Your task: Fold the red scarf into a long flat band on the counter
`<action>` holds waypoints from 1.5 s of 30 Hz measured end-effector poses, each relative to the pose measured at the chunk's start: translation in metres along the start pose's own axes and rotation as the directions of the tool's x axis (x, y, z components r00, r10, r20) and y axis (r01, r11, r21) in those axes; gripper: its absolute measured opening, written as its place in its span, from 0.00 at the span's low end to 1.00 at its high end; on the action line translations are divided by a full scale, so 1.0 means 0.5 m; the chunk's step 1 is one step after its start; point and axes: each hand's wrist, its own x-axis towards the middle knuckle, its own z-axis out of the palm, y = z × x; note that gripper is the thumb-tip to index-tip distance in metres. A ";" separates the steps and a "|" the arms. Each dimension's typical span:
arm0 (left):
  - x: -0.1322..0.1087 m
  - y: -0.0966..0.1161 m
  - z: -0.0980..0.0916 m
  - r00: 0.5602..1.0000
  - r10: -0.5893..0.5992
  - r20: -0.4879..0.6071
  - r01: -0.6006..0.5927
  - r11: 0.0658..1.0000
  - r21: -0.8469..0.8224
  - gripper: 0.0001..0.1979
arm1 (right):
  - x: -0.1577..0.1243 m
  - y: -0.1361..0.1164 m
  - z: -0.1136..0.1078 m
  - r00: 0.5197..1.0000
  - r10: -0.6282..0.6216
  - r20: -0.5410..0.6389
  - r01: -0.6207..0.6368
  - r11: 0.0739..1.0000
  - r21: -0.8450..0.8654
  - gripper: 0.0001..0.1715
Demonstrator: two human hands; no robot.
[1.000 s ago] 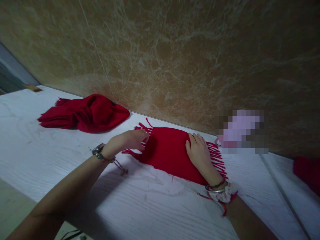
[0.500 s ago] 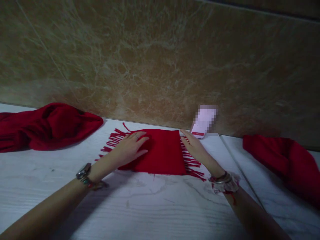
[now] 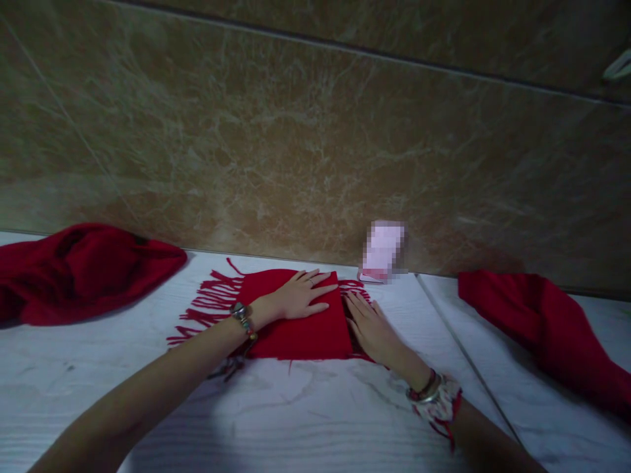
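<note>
A red fringed scarf [image 3: 296,338] lies folded into a flat rectangle on the white wood-grain surface. Its fringe fans out on the left, and part of the right fringe shows past the fold. My left hand [image 3: 300,297] rests flat on the upper right part of the scarf, fingers spread toward its right edge. At that edge, my right hand [image 3: 369,328] lies over the right fringe with fingers stretched out, covering much of it. Neither hand grips the cloth.
Bunched red cloth [image 3: 98,272] lies at the left, and another red cloth [image 3: 537,322] at the right. A phone [image 3: 382,249], partly blurred out, leans on the brown marbled wall [image 3: 296,144]. A seam [image 3: 463,348] crosses the white surface [image 3: 305,420].
My left hand has slid right across the scarf toward its right edge. My right hand has come down onto the right fringe. The view has tilted slightly upward.
</note>
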 end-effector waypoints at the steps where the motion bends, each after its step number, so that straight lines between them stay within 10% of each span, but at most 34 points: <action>1: -0.002 0.001 -0.004 1.000 0.017 -0.002 -0.017 1.000 0.009 0.25 | 0.003 -0.001 -0.001 1.000 0.014 -0.007 -0.014 1.000 0.006 0.26; 7: 0.021 0.019 -0.051 0.952 0.299 0.065 -0.304 0.950 0.074 0.24 | 0.012 -0.005 -0.011 0.999 0.049 0.021 -0.048 0.999 -0.006 0.27; 15: 0.066 0.035 -0.075 0.891 0.390 0.230 -0.436 0.878 0.198 0.21 | 0.004 -0.005 -0.012 0.999 0.041 0.028 -0.040 0.999 -0.014 0.26; 45: 0.048 0.039 -0.091 0.889 0.346 0.300 -0.423 0.872 0.248 0.20 | 0.007 -0.002 -0.006 0.995 0.050 0.086 -0.047 0.998 -0.034 0.29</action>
